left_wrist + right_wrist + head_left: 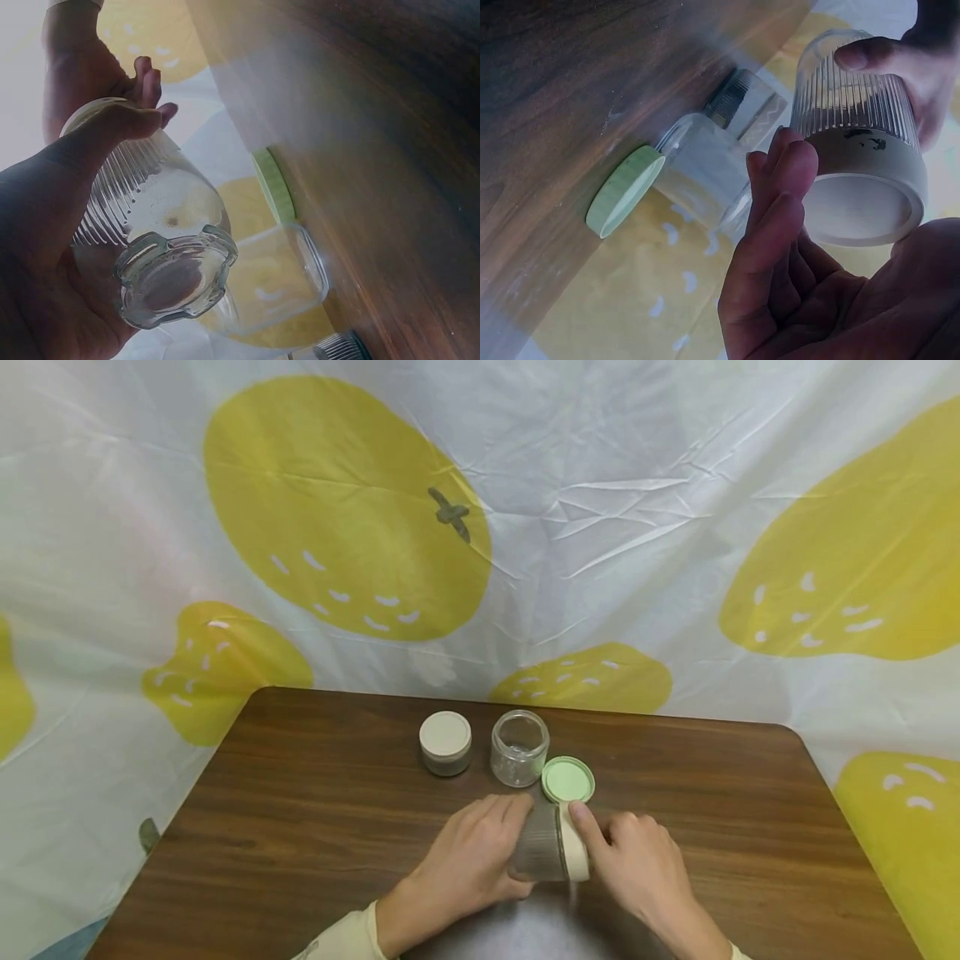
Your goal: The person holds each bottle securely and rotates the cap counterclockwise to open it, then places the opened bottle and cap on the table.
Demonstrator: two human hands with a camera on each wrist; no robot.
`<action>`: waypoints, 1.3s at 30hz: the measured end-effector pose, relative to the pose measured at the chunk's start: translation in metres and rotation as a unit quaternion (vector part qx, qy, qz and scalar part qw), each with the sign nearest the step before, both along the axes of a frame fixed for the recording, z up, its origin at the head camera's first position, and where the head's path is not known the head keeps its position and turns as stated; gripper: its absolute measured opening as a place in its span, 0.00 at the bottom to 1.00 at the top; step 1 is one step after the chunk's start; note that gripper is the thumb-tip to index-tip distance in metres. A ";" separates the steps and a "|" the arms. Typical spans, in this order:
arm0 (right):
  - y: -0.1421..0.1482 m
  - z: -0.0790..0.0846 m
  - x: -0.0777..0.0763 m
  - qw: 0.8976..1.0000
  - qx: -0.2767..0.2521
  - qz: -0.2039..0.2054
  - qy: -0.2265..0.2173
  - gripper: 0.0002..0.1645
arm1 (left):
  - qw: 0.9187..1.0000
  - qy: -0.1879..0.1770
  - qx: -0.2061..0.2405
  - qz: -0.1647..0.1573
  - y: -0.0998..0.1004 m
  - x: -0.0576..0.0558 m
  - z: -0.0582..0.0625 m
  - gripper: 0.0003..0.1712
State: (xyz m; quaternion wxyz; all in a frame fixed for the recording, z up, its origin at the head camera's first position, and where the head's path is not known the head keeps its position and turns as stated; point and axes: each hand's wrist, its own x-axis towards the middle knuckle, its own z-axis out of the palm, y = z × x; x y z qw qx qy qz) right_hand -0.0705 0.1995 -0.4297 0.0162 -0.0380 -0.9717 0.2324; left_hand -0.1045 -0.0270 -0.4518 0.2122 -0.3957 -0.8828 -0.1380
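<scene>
A ribbed clear jar with a cream lid is tipped on its side above the front of the table. My left hand grips the jar's body, and its scalloped glass base faces the left wrist camera. The right hand is at the lid end, its thumb touching the rim while the other fingers stay loosely bent. In the right wrist view, the lid's flat top faces that palm, with a gap between them. Dark marks show on the lid's side.
Behind the hands stand an uncovered clear jar and a smaller jar with a white lid. A light green lid lies beside the uncovered jar. The brown wooden table meets a fruit-patterned cloth at its back edge.
</scene>
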 end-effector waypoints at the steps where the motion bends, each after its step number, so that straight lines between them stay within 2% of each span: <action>1: 0.000 0.000 0.000 1.000 -0.003 0.001 -0.001 0.43 | 1.000 -0.001 -0.001 0.000 0.000 0.000 0.000 0.46; 10: 0.001 -0.003 0.003 0.999 -0.023 0.013 0.023 0.38 | 1.000 -0.008 -0.002 -0.001 0.003 0.000 -0.001 0.46; 17: 0.004 -0.007 0.006 0.997 -0.042 0.023 0.052 0.25 | 1.000 -0.016 -0.010 -0.003 0.004 0.000 -0.002 0.47; 26: 0.006 -0.013 0.005 0.991 -0.054 0.068 0.097 0.16 | 1.000 -0.017 -0.006 -0.001 0.002 -0.002 -0.003 0.46; 33: 0.009 -0.019 0.002 0.979 -0.088 0.123 0.134 0.05 | 1.000 -0.022 -0.005 -0.003 -0.001 -0.004 -0.003 0.47; 39: 0.015 -0.021 0.001 0.967 -0.097 0.180 0.154 0.16 | 1.000 -0.026 -0.001 -0.003 -0.002 -0.005 -0.002 0.47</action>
